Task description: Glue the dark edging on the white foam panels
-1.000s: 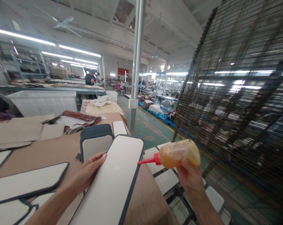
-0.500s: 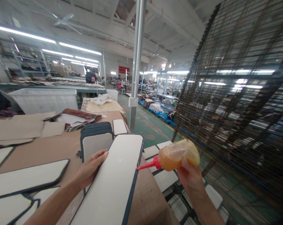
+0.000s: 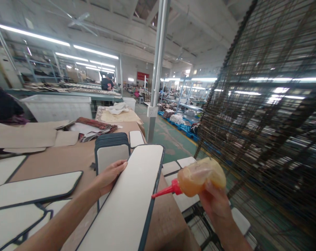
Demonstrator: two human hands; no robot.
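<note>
head view: the left hand grips the left edge of a long white-faced, dark-rimmed panel, thumb on the pale face, at the same spot as a second ago. the right hand is wrapped round a squeeze bottle of amber liquid, held sideways with its red nozzle pointing left and slightly down. the nozzle tip sits at the panel's right rim; since the earlier frames it has travelled down that rim towards the wearer, and the bottle now dips a little more. the panel slants away from the wearer above a brown-covered table. just beyond the left hand stands a stack of dark-edged panels, with a small white panel beside it. more rimmed panels lie to the left, beige sheets behind them. farther off are a white bin, a metal pole and, right, a wire rack; this background has shifted slightly rightward in view.
</note>
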